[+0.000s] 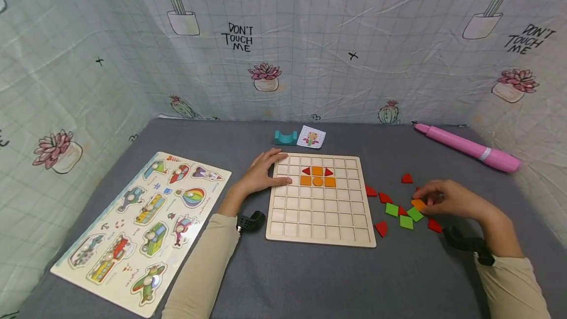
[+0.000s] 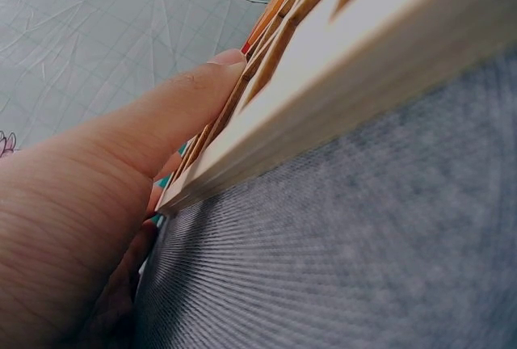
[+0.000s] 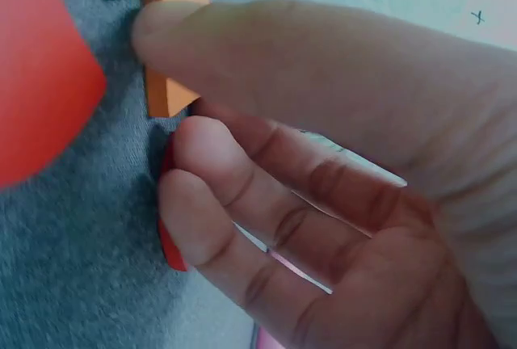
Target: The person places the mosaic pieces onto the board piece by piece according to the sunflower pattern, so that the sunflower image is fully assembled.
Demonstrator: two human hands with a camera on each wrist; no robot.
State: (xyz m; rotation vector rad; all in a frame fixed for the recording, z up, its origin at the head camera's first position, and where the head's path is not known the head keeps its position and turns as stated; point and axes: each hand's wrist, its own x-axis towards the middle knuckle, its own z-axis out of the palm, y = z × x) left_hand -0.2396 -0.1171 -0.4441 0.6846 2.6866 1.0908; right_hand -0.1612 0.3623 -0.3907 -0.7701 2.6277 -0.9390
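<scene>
A wooden grid board point(image 1: 319, 220) lies in the middle, bearing orange squares, an orange circle and two red triangles near its top. My left hand point(image 1: 261, 174) rests at its left edge; in the left wrist view the thumb point(image 2: 186, 103) lies over the rim, other fingers mostly hidden. To the right of the board, my right hand point(image 1: 456, 201) pinches an orange tile point(image 1: 418, 205) between thumb and fingers, low over the cloth. Green square tiles point(image 1: 406, 222) and red tiles point(image 1: 381, 228) lie scattered around it. A red tile point(image 3: 171, 236) shows behind the right fingertips.
A picture puzzle board point(image 1: 141, 230) lies at the left. Behind the grid board are a teal holder point(image 1: 285, 138) and a small pattern card point(image 1: 311, 137). A pink pen-shaped object point(image 1: 469, 147) lies at the back right, before the patterned curtain point(image 1: 310, 23).
</scene>
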